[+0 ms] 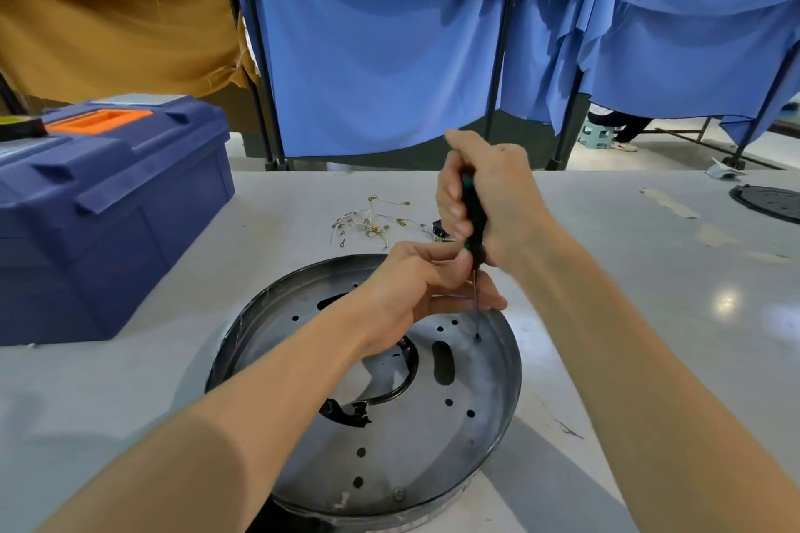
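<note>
Two hands meet on one screwdriver (472,212). The right hand (489,203) is wrapped in a fist round its handle, a slim rod of glossy dark green and black plastic held nearly upright, with the fingers curled tight. Just below that fist the left hand (411,290) closes on the thin bare-steel shaft. Its thumb and fingertips pinch the shaft where it leaves the handle, and one finger stretches past it.

Straight down from both grips the tip sits in a small round hole of the metal pan (389,424). The pan lies flat on the table (649,316), directly beneath the hands. It is a shallow round dish of dull, smeared grey steel with a low upright rim. Its floor is pierced with small round holes and one oblong slot just nearer than the tip. A large ragged opening under the left wrist is edged with a curved black strip. A screw head shows near the pan's closest rim.

Beyond the grip, a loose tangle of thin pale wires (372,221) with brass-coloured terminals lies on the smooth, faintly glossy tabletop. Well left of the hands stands a boxy blue plastic toolbox (108,208) with an orange handle recess. Far to the right rests a flat black perforated disc (768,203). Behind everything hang folds of blue cloth (389,56) and mustard cloth (108,13).
</note>
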Motion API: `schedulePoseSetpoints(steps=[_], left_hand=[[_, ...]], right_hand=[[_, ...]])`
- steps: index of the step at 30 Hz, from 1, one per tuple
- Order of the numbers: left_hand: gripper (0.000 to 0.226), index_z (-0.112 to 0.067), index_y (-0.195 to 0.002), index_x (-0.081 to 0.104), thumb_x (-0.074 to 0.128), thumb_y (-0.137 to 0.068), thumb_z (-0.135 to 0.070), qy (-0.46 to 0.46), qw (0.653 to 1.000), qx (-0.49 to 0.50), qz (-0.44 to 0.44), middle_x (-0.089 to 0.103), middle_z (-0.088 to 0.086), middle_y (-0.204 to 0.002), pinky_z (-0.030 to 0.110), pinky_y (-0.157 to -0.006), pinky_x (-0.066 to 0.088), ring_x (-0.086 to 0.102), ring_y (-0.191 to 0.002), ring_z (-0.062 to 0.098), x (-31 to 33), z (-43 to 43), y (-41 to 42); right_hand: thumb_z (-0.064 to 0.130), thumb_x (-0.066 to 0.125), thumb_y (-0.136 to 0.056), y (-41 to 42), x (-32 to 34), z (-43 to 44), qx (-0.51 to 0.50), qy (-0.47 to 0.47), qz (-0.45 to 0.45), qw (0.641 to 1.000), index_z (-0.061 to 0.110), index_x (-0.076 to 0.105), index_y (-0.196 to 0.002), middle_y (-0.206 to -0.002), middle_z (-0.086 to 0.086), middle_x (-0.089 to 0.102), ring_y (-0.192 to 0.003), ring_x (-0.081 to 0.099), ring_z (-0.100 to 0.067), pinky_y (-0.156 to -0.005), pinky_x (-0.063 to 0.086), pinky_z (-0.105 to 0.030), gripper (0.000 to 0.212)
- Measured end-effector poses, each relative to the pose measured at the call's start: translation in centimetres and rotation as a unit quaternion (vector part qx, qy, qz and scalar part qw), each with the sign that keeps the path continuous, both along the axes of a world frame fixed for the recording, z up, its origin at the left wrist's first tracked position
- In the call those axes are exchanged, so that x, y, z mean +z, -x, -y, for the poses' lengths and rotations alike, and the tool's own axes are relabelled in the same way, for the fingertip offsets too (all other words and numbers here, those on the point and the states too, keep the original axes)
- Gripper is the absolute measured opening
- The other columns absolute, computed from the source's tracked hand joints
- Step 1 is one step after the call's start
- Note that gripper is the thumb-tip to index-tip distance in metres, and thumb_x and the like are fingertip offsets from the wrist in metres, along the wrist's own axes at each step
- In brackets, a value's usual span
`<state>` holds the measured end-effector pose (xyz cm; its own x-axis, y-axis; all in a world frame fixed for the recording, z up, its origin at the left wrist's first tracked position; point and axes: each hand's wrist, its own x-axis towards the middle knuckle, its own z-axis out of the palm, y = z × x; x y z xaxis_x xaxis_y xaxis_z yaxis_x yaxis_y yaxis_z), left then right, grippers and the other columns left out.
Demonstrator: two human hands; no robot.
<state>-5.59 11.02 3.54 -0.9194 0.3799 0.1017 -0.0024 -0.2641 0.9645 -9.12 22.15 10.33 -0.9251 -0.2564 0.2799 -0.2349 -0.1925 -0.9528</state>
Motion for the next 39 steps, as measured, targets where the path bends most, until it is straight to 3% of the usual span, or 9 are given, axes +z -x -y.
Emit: schedulePoseSetpoints(steps=[3,6,11,16,22,25,31,36,39], left_hand=[[0.024,-0.010,-0.090,0.076,0.054,-0.096,-0.014,0.008,1.000,-0.027,0.008,0.073,0.015,-0.085,0.031,-0.080,0.057,0.072,-0.087,0.033,-0.1,-0.2,0.0],[0.020,-0.007,-0.095,0.076,0.059,-0.091,-0.016,-0.001,0.999,-0.041,0.012,0.073,0.019,-0.093,0.032,-0.082,0.057,0.071,-0.094,0.035,-0.2,0.1,0.0],[0.016,-0.007,-0.096,0.077,0.067,-0.083,-0.010,-0.021,1.000,-0.014,0.001,0.075,0.015,-0.095,0.030,-0.078,0.057,0.072,-0.090,0.032,-0.1,0.3,0.0],[0.027,-0.018,-0.082,0.080,0.060,-0.088,0.000,0.029,1.000,0.005,-0.006,0.075,0.004,-0.082,0.026,-0.073,0.058,0.073,-0.076,0.018,-0.3,-0.1,-0.1],[0.024,-0.013,-0.093,0.075,0.052,-0.099,-0.015,0.030,0.999,-0.017,0.011,0.074,0.011,-0.086,0.038,-0.088,0.057,0.072,-0.090,0.031,-0.1,-0.4,-0.3],[0.022,-0.008,-0.097,0.073,0.052,-0.098,-0.016,0.025,0.999,-0.041,0.015,0.074,0.012,-0.087,0.032,-0.083,0.056,0.071,-0.091,0.032,-0.3,-0.3,0.0],[0.028,-0.011,-0.094,0.076,0.049,-0.099,-0.012,-0.003,0.999,-0.048,0.013,0.074,0.013,-0.095,0.032,-0.086,0.056,0.071,-0.095,0.030,-0.6,0.1,0.2],[0.031,-0.016,-0.085,0.078,0.052,-0.096,-0.002,0.017,0.999,-0.024,0.018,0.074,0.003,-0.082,0.024,-0.074,0.057,0.072,-0.077,0.016,-0.6,-0.4,0.0],[0.021,-0.012,-0.089,0.076,0.059,-0.091,0.000,0.022,1.000,-0.005,0.016,0.074,0.005,-0.082,0.024,-0.071,0.056,0.071,-0.075,0.016,-0.4,-0.3,-0.4]], right_hand=[[0.041,0.049,-0.097,1.0,1.4,-2.1,0.216,-0.063,0.062,0.972,0.010,0.037,-0.041,-0.034,-0.005,0.031,-0.027,0.026,-0.018,-0.033,0.028,-0.019,0.065],[0.028,0.044,-0.101,0.8,0.7,-1.6,0.233,-0.039,0.042,0.971,0.014,0.034,-0.037,-0.030,0.001,0.024,-0.023,0.016,-0.012,-0.030,0.015,-0.012,0.066],[0.013,0.038,-0.098,-0.3,-0.2,0.0,-0.022,0.012,-0.034,0.999,0.008,0.033,-0.042,-0.034,-0.003,0.024,-0.027,0.017,-0.016,-0.037,0.018,-0.013,0.056],[0.020,0.034,-0.103,-1.6,-1.6,2.2,-0.280,-0.028,-0.159,0.946,-0.016,0.043,-0.053,-0.041,-0.022,0.035,-0.037,0.031,-0.036,-0.038,0.024,-0.032,0.062],[0.034,0.051,-0.096,0.2,0.6,-2.0,0.141,-0.023,0.060,0.988,0.009,0.041,-0.045,-0.039,-0.007,0.036,-0.031,0.032,-0.019,-0.037,0.031,-0.023,0.058],[0.025,0.045,-0.100,0.5,0.4,-2.1,0.172,-0.019,0.049,0.984,0.012,0.033,-0.040,-0.032,-0.001,0.025,-0.025,0.018,-0.013,-0.031,0.018,-0.014,0.062],[0.012,0.036,-0.097,-0.6,-0.6,0.3,-0.066,0.015,-0.043,0.997,0.012,0.034,-0.040,-0.034,-0.001,0.026,-0.027,0.018,-0.014,-0.037,0.018,-0.013,0.057],[0.025,0.028,-0.105,-1.9,-1.4,1.8,-0.350,-0.027,-0.175,0.920,-0.011,0.039,-0.048,-0.038,-0.015,0.035,-0.036,0.037,-0.036,-0.038,0.029,-0.037,0.068],[0.028,0.026,-0.105,-2.8,-1.9,1.9,-0.384,-0.013,-0.205,0.900,-0.008,0.043,-0.046,-0.040,-0.018,0.042,-0.036,0.041,-0.032,-0.042,0.035,-0.035,0.071]])
